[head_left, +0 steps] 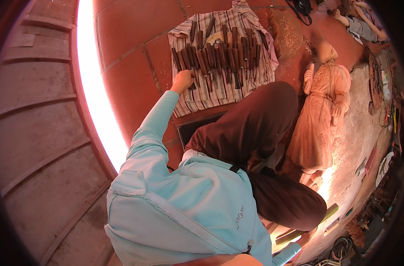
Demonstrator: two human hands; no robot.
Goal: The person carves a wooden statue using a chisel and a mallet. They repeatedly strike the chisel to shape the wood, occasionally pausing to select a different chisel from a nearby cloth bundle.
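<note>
Red floor tiles (pixel 126 31) fill the upper middle of the frame. On them lies a striped cloth (pixel 202 101), with a carved figure (pixel 319 102) at right. Dark-handled tools (pixel 218 57) crowd the cloth at upper centre. The left hand (pixel 183 80) bends its fingers at the row's left end, possibly pinching one; the right hand (pixel 305 238), lower right, is too hidden to tell.

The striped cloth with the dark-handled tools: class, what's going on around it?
A person in a light-blue top has the left hand at the near-left end of the rows of tools on the striped cloth; its grip is unclear. The right hand is low by a green strip, its hold also unclear. A carved figure is at the right.
</note>
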